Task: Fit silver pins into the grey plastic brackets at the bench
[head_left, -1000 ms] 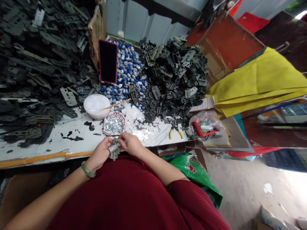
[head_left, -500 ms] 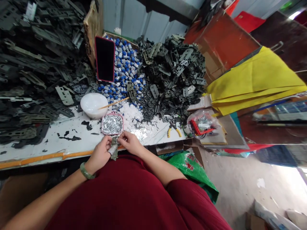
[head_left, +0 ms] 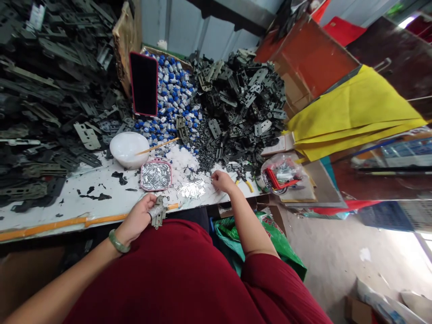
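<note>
Near the table's front edge, my left hand [head_left: 140,217] grips a grey-green metal bracket [head_left: 158,212], with a wrapped fingertip against it. My right hand [head_left: 222,182] is over the table to the right, fingers pinched at the edge of the small black parts [head_left: 206,157]; whatever lies between the fingertips is too small to make out. Between the hands lie loose silver pins [head_left: 191,190] and a pink-rimmed tray [head_left: 156,175] full of pins. White flat pieces [head_left: 182,161] are heaped behind the pins.
A white bowl [head_left: 128,149] with a stick across it stands behind the tray. Further back are a phone [head_left: 144,84], blue-white parts [head_left: 173,85] and dark bracket heaps [head_left: 241,94]. Yellow-handled pliers [head_left: 249,186] and a bag with red-handled items [head_left: 281,173] lie right.
My right hand has left the bracket and moved right, to the small black parts. My left hand still holds the bracket, now turned more face-on. The view has shifted slightly.
</note>
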Tool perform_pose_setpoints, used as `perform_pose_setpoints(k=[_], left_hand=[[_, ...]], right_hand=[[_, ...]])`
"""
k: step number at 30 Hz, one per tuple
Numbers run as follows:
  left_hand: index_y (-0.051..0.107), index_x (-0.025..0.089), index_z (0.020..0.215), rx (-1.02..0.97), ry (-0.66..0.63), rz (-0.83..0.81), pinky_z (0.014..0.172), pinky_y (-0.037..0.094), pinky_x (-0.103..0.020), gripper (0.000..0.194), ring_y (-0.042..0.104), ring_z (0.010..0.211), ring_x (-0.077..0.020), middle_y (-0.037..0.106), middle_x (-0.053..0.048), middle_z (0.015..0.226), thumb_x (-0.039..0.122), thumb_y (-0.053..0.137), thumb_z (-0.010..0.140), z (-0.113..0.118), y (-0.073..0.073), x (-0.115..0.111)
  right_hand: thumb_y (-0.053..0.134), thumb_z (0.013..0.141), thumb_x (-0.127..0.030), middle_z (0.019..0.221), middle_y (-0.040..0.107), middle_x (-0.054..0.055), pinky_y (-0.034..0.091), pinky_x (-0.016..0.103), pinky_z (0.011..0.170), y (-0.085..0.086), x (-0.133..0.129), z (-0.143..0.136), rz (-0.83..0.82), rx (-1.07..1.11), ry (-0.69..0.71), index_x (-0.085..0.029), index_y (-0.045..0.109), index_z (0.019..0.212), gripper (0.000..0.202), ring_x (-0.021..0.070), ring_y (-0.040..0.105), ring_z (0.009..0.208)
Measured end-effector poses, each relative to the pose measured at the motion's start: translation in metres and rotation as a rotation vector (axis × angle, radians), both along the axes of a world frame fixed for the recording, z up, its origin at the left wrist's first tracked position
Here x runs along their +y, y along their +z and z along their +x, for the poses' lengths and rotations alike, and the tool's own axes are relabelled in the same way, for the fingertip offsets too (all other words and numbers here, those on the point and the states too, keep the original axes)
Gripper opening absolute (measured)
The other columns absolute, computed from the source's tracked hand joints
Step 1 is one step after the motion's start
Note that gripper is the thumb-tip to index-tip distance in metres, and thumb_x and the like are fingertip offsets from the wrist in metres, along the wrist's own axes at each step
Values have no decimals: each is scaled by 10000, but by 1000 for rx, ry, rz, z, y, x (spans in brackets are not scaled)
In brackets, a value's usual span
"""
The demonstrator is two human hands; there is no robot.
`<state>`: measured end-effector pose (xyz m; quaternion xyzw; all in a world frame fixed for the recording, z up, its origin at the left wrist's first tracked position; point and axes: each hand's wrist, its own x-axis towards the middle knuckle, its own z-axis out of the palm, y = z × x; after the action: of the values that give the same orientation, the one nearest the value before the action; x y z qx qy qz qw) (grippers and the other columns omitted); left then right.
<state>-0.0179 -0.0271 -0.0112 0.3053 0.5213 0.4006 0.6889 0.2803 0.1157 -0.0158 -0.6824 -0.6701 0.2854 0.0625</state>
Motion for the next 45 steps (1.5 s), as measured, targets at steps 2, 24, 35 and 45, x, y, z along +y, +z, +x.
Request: perform_pose_setpoints(k=[2, 24, 35, 45], left_hand=[[511, 188, 805, -2, 11, -10, 530, 448, -220, 251, 540, 584, -113, 632, 13, 713, 182, 652, 596, -1, 2, 0], [526, 182, 802, -27, 52, -31, 532, 456, -214, 275, 563, 611, -120, 632, 13, 716, 191, 696, 587, -2, 2, 1], [521, 185, 823, -40, 48, -26, 534, 453, -218, 299, 563, 584, -113, 628, 22, 712, 234, 724, 609, -2, 0, 1], [524, 183, 823, -43, 46, -24, 536, 461, -226, 294, 580, 608, -128, 643, 6, 726, 232, 722, 611, -3, 4, 1]], right_hand=[[555, 639, -94, 622, 604, -27, 386, 219, 615, -3, 0, 3, 34, 30, -31, -171, 641, 757, 165, 114, 506, 595], [477, 827, -256, 893, 666, 67, 418, 299, 797, -19, -6, -9, 262, 34, -183, -170, 635, 837, 180, 185, 575, 843], [455, 888, -238, 901, 639, 96, 394, 297, 769, -16, -7, -8, 321, -231, 38, -182, 612, 843, 172, 211, 548, 885], [462, 842, -144, 900, 614, 118, 386, 298, 717, -17, -18, -8, 349, -348, 168, -189, 589, 835, 135, 221, 536, 860]])
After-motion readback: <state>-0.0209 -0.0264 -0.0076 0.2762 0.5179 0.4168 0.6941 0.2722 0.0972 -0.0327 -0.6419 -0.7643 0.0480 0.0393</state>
